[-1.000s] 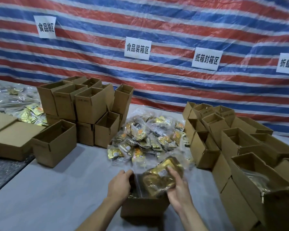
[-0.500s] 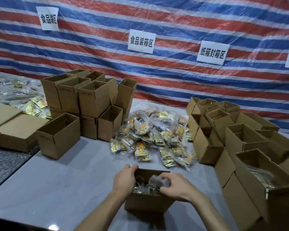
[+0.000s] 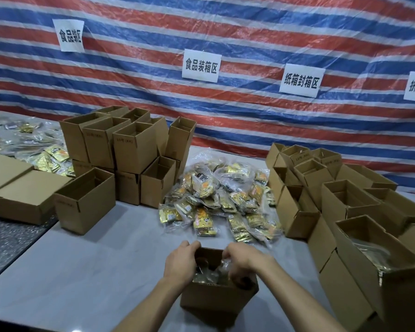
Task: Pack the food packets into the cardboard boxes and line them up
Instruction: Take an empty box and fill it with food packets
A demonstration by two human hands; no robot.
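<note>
Cardboard box [image 3: 216, 300], matte brown, crinkly plastic packets [image 3: 207, 275] inside

In front of me an open brown cardboard box [image 3: 216, 300] stands upright near the front edge of the table [image 3: 94, 259], with clear-wrapped packets [image 3: 207, 277] stuffed inside it. Behind it lies a loose heap of gold and orange food packets [image 3: 221, 202], between empty open boxes stacked on its left [image 3: 134, 149] and more boxes crowded on its right [image 3: 345, 202]
</note>
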